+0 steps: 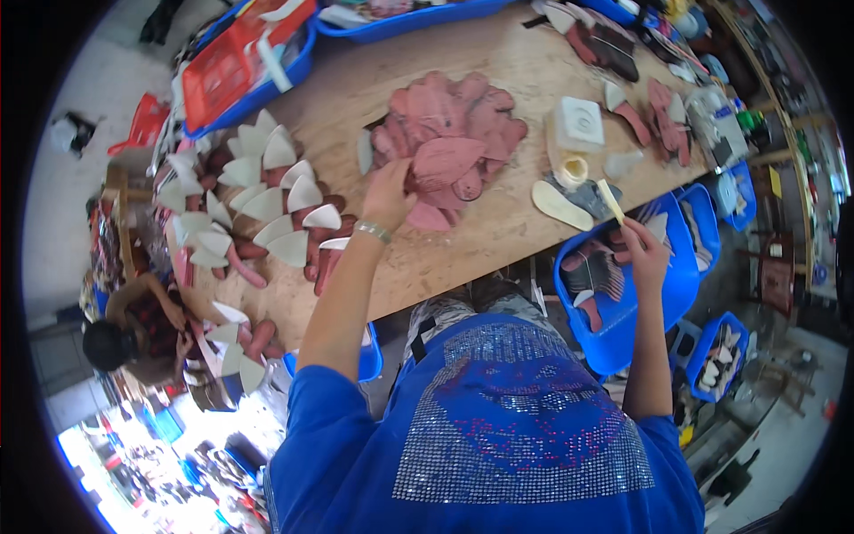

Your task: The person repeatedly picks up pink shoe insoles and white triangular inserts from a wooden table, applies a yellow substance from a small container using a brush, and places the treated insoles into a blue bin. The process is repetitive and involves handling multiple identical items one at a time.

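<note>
- Hands well apart: left at the pile, right out to its side with a stick in its fingers.
- Left of left hand: rows of white-tipped pieces point(263, 203), overlapping.
- Left hand point(389, 198): fingers on near-left edge of pink sole-shaped pieces point(449, 116); can't tell if one is pinched.
- Pink pieces lie heaped just ahead and right of left hand. Look thin, light, bendy, not fragile; likely matte, little slip. Best hold: thumb and fingertips on a free outer edge; overlaps may drag neighbours.
- Between hands, nearer right: cream sole point(562, 206), flat; white container point(580, 123) beyond it.
- Right hand point(645, 254): closed on lower end of pale stick point(610, 198), tip up-left. Looks light, stiff; lower end suits a pinch.
- Below right hand: blue bin point(623, 340) with stacked pieces.
</note>
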Action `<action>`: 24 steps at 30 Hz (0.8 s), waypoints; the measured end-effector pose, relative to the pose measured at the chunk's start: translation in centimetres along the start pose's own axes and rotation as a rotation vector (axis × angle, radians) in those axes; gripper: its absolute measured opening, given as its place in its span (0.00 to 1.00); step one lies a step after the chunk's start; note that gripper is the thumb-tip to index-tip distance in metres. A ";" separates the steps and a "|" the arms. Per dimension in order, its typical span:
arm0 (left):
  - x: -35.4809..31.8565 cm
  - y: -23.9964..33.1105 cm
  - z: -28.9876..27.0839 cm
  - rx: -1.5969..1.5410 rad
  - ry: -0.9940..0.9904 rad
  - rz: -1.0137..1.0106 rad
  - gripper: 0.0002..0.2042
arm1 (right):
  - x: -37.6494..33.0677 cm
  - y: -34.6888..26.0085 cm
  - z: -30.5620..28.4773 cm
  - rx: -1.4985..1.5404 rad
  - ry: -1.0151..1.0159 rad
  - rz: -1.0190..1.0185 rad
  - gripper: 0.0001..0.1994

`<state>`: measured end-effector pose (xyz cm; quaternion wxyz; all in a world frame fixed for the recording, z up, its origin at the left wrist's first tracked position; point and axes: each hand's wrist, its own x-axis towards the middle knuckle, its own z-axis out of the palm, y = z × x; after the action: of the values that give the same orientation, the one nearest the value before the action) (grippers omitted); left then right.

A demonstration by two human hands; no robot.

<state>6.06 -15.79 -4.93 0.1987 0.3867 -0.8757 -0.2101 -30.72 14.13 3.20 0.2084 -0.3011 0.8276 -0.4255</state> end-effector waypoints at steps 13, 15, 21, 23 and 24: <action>-1.0 6.4 -2.5 0.212 0.086 0.130 0.33 | 11.1 6.6 5.8 -0.549 -0.010 -0.177 0.12; -2.1 6.1 -1.7 0.140 0.147 0.077 0.33 | 10.9 5.7 6.0 -0.466 -0.025 -0.183 0.12; -3.8 8.1 -0.8 -0.025 0.377 -0.119 0.30 | 10.0 5.3 5.8 -0.203 -0.030 -0.115 0.12; -4.3 8.4 0.0 -0.363 0.410 -0.355 0.29 | 10.2 6.5 5.3 -0.235 -0.009 -0.106 0.13; -5.4 7.6 0.4 -0.500 0.390 -0.484 0.29 | 10.1 6.5 5.2 -0.309 -0.035 -0.096 0.13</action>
<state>4.68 -6.97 -2.27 0.3942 0.5543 -0.6269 -0.3801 -37.15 7.28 -5.98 0.1535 -0.3763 0.8640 -0.2972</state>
